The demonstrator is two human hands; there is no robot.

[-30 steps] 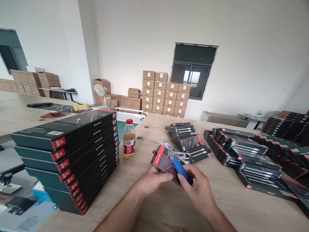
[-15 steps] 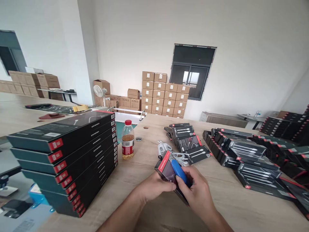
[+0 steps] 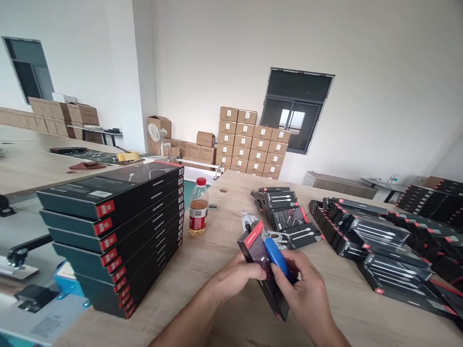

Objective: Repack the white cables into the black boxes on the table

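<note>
My left hand [image 3: 237,277] grips a dark box [image 3: 249,246] with a red end band, its thumb across the box's face. My right hand [image 3: 307,289] is closed around a blue object [image 3: 277,258], which lies against the right side of the box. The box slants from upper left to lower right above the wooden table [image 3: 202,299]. White coiled cables [image 3: 275,237] lie just behind the box, partly hidden by it. Flat black packages with cable pictures [image 3: 291,217] are piled behind the cables.
A tall stack of black boxes [image 3: 144,231] stands at the left beside a red-capped bottle [image 3: 198,207]. Many black packages [image 3: 383,241] cover the right side. Cartons [image 3: 249,142] are stacked against the far wall.
The view has shifted, so the surroundings appear farther right. The dark box now shows more of its length below my hands. Both hands keep their holds.
</note>
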